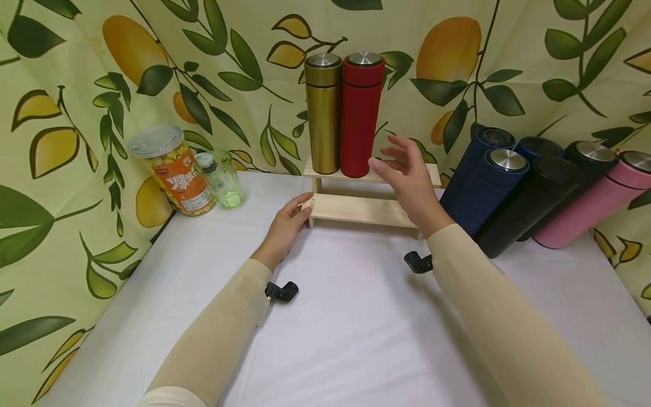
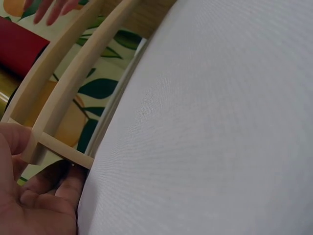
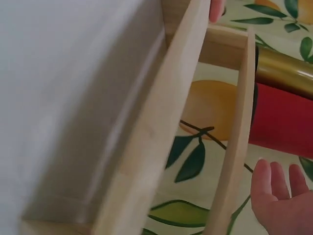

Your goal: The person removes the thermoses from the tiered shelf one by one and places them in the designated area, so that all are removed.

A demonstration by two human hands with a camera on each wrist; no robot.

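Note:
A two-step wooden stand sits on the white tablecloth. Side by side on its upper step stand a gold thermos bottle and a red thermos bottle, both upright with steel-topped lids. My left hand grips the stand's left end; in the left wrist view its thumb lies over the lower board and the other fingers curl beside the end support. Just right of the red bottle's base, my right hand hovers above the stand with fingers apart. The right wrist view shows nothing in that hand.
Several thermos bottles cluster at the right: blue, black and pink. At the back left are a snack jar with a clear lid and a green-tinted glass. A leaf-patterned curtain hangs behind the table.

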